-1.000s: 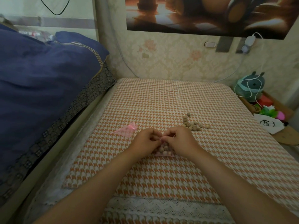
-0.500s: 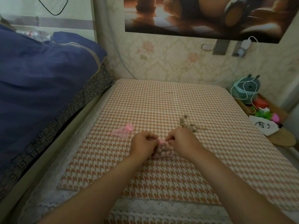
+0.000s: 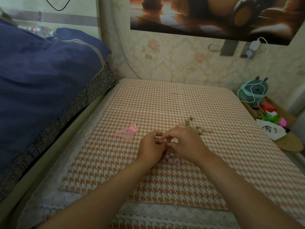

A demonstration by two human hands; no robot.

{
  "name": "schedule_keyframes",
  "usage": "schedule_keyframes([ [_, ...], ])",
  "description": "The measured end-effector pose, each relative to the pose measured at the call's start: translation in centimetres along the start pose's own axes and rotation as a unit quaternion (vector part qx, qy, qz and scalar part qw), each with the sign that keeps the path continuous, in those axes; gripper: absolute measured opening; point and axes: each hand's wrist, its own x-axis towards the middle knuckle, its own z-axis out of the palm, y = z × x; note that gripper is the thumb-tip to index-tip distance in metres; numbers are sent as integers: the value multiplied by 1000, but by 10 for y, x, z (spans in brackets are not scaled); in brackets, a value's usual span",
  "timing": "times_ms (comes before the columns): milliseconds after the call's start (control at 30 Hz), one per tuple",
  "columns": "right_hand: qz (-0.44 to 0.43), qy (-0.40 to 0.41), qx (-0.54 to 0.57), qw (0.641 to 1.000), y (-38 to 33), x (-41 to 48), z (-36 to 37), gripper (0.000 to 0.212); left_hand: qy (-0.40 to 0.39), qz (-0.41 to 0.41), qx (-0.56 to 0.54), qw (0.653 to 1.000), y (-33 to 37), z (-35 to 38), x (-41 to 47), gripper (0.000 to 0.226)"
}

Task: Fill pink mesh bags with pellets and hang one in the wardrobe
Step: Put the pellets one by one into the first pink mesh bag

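A pink mesh bag full of tan pellets (image 3: 168, 156) lies on the orange houndstooth cloth (image 3: 165, 104), mostly hidden between my hands. My left hand (image 3: 151, 148) and my right hand (image 3: 185, 142) pinch at the bag's top, fingertips meeting over its mouth. A second pink mesh bag (image 3: 127, 132), flat and empty, lies to the left of my hands. A small heap of loose tan pellets (image 3: 195, 127) sits just beyond my right hand.
A blue quilt (image 3: 46, 76) is piled on the bed at the left. At the right edge stand a teal plush toy (image 3: 253, 91) wrapped in a white cable, small coloured items and a white cloth (image 3: 270, 130) on a low shelf.
My fingers have shifted at the top of the filled bag, the right hand rising over its mouth. The bag stays in the same spot on the cloth.
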Motion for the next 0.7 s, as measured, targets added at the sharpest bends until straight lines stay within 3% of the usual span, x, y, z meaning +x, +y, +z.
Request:
schedule_keyframes([
  [300, 124, -32, 179, 976, 1, -1, 1, 42, -71, 11, -42, 997, -9, -6, 4, 27],
  [500, 223, -12, 258, 940, 4, -4, 2, 34, -69, -55, -142, 986, -6, -1, -4, 20],
  [700, 241, -37, 182, 952, 15, -10, 1, 16, -79, -56, -162, 982, -1, 0, -8, 22],
])
